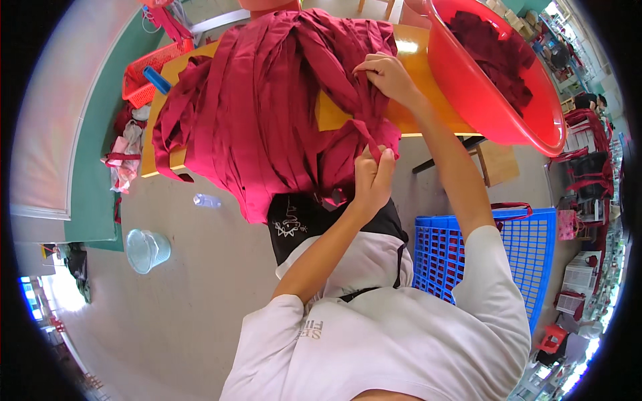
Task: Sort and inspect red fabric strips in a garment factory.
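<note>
1. Heap of long crimson woven fabric strips (pixel 267 100): soft, flat, ribbon-like bands lying in folds across the table and spilling over its near edge toward the person.
2. Left hand (pixel 372 177): fingers closed in a pinch on one crimson strip just below the table's near edge.
3. Right hand (pixel 388 77): fingers curled shut on the same strip higher up, above the tabletop; the strip runs taut between the two hands.
4. Yellow smooth wooden table (pixel 411 47): a bare patch shows to the right of the heap; its near edge is straight.
5. Large round red plastic basin (pixel 481 100): glossy, tilted, overhanging the table's right end, dark red cloth inside.
6. Blue plastic lattice crate (pixel 448 254): rigid grid walls, on the floor just right of the person.
7. Red plastic mesh basket (pixel 150 70): at the table's far left corner.
8. Pale translucent bucket (pixel 147 250): on grey floor, well apart to the left, open floor around it.
</note>
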Demonstrator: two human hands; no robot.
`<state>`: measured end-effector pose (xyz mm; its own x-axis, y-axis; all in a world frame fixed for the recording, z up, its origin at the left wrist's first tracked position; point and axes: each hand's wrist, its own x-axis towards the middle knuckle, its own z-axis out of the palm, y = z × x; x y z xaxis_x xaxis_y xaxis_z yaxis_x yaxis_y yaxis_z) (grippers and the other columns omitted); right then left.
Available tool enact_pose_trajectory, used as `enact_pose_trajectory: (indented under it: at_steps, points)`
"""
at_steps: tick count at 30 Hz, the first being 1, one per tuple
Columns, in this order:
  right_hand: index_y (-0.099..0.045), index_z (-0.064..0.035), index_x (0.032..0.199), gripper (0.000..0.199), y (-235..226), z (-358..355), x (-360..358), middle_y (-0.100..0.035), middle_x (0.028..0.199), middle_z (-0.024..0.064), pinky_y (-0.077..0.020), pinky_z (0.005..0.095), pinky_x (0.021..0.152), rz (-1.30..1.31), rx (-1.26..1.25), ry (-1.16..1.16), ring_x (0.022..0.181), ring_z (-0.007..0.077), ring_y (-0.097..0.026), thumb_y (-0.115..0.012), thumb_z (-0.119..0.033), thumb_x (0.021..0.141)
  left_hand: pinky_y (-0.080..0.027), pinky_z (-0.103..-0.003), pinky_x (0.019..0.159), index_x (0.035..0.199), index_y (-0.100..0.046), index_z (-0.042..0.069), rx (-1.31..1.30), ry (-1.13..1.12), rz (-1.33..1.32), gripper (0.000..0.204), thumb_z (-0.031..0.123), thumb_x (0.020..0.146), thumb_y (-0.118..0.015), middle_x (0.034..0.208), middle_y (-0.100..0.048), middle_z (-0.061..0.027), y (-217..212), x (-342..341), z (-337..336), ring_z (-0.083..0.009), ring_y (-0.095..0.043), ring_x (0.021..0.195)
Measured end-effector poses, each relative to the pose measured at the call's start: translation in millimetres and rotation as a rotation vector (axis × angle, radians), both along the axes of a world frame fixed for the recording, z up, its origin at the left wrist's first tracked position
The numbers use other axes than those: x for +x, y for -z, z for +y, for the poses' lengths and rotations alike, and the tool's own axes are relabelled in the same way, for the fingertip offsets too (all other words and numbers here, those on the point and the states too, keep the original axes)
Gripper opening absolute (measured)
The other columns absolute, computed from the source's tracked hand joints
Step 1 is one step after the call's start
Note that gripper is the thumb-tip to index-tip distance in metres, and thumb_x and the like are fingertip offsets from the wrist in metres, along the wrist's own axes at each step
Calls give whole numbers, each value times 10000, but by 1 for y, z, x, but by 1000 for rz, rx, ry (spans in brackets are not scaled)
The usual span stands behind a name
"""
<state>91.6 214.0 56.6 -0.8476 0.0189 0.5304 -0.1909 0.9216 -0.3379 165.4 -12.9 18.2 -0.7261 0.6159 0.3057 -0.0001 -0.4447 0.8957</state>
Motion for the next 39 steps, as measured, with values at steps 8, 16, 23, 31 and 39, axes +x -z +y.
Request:
enact_pose_trajectory:
  at_steps: [8,16,23,31,39]
  points:
    - [-727,-77,959,235,-2,5,-2,-654,848,105,-505,391,795,7,63,12,861,306,-619,-607,-28,763,-186,-300,478,523,-266,74,27,15,-167,499,142,978,-458,497,-292,39,-11,-9,3,-70,-237,459]
    - [-629,-54,1134,309,-13,-30,84,-682,878,110,-497,338,813,85,-431,605,862,227,-662,-673,-149,843,-571,-354,859,998,-653,-97,-111,-122,-645,501,318,1040,-376,1021,-696,-192,-11,-17,-64,-280,-667,1025]
    - [-360,-26,1430,786,-21,-111,107,-698,908,168,-497,357,759,-269,-837,616,824,231,-658,-679,-501,890,-527,-247,649,959,-708,-45,-447,483,-226,298,218,995,-573,820,-718,-71,-45,-63,-122,-107,-655,718]
    - [-268,-35,1466,991,-13,-143,37,-655,1025,318,-488,487,890,-339,-321,877,1029,476,-621,-766,-445,714,-174,-619,1143,1457,-414,154,-1076,-538,1392,870,398,697,-760,1524,-347,-185,-90,-243,24,-429,-205,1446]
    - [-308,7,1442,865,2,-106,56,-632,1090,354,-463,478,940,-231,-624,752,1085,497,-596,-690,-297,728,-204,-740,1074,1580,-141,242,-1349,-501,1187,1131,641,702,-732,1624,-150,-105,-28,-266,65,-455,-187,1443]
